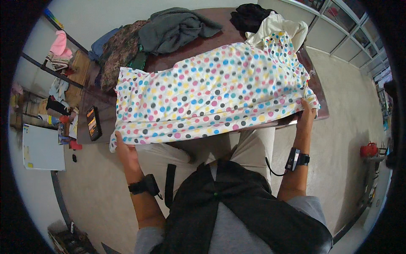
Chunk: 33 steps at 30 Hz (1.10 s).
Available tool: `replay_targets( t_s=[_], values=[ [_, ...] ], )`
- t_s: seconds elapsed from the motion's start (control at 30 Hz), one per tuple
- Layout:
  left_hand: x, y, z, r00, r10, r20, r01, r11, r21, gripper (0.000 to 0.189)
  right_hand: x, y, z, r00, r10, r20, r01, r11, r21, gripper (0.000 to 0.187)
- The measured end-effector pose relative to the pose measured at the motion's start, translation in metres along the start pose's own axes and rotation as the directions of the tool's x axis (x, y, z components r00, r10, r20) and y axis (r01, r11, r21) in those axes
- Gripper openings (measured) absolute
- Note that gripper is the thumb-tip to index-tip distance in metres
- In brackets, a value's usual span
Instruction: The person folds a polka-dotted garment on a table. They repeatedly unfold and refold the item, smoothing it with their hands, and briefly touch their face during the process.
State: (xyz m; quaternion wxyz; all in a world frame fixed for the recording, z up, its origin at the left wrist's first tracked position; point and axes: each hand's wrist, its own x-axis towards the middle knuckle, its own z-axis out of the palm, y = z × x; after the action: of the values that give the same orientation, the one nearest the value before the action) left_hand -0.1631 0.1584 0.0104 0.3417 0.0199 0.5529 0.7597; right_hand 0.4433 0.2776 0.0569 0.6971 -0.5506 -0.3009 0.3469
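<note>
A white cloth garment with multicoloured polka dots [203,92] lies spread across the dark red table [219,19], its front edge drawn out between my hands. My left hand [127,154] grips the near left corner, thumb on top and fingers beneath the fabric. At the near right corner my right hand [307,114] pinches the cloth the same way. Folds run along the front edge, and the far right part is bunched. Both wrists carry strapped devices.
Behind the dotted cloth lie a grey-green garment [177,30], a brown patterned cloth [122,47], a black cloth [252,16] and a cream cloth [285,25]. A smartphone [94,123] rests at the table's left. Shelves with clothes [58,92] stand beyond it.
</note>
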Motion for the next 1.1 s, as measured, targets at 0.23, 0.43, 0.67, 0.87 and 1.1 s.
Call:
replay_targets(
  t_s=[0.23,0.43,0.67,0.87,1.1],
  values=[
    [-0.004,-0.012,-0.012,0.999,0.012,0.052,-0.010,0.999,-0.050,0.056,-0.007,0.005,-0.011,0.996,-0.013,-0.088,0.014,1.000,0.015,0.037],
    [-0.011,-0.008,-0.025,0.994,0.108,0.031,-0.109,0.993,0.039,0.056,-0.015,0.021,-0.037,0.992,-0.083,-0.094,0.063,0.979,-0.193,0.028],
    [-0.027,-0.006,-0.005,0.994,0.110,0.000,-0.110,0.993,-0.029,0.053,-0.013,0.038,-0.050,0.997,0.023,-0.075,-0.046,0.947,-0.319,0.033],
    [-0.028,-0.002,0.014,0.996,0.058,0.074,-0.043,0.982,-0.186,0.052,-0.008,0.009,-0.028,1.000,-0.006,0.008,0.006,0.999,-0.043,0.036],
    [-0.021,0.000,0.028,0.991,0.080,0.104,-0.051,0.966,-0.255,0.052,0.001,-0.011,-0.005,0.948,0.294,0.120,-0.316,0.836,0.448,0.044]
  ],
)
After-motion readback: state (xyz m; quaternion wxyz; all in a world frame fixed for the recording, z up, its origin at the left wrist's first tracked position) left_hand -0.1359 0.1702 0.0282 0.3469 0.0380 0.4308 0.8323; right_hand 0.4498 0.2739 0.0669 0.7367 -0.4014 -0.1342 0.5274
